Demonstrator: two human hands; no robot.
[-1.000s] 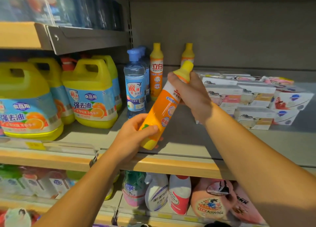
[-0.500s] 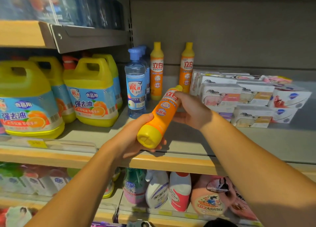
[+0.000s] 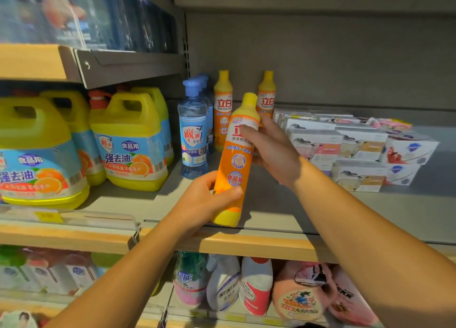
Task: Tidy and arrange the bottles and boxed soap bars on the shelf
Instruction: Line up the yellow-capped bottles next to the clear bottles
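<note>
hands meet on one orange bottle (image 3: 234, 162) at the front of the shelf (image 3: 283, 204). the left hand (image 3: 204, 201) wraps its fingers and thumb round the lower part, just above the yellow base, which sits at or just over the shelf near its front edge; whether it touches cannot be told. the right hand (image 3: 271, 150) grips the upper body from behind, a finger lying across the white label under the yellow cap. the bottle stands almost upright, leaning slightly right at the top, label facing the camera.

behind it, against the back wall, two matching orange bottles (image 3: 223, 110) stand upright, one either side of the held cap. left of them is a row of clear blue bottles (image 3: 193, 135), and further left the big yellow jugs (image 3: 130, 142) with handles. to the right, boxed soap bars (image 3: 357, 150) lie in low uneven stacks, some skewed, well apart from the held bottle. more cleaners (image 3: 246, 285) fill the shelf below, and wrapped packs (image 3: 86, 14) sit on the one above.
</note>
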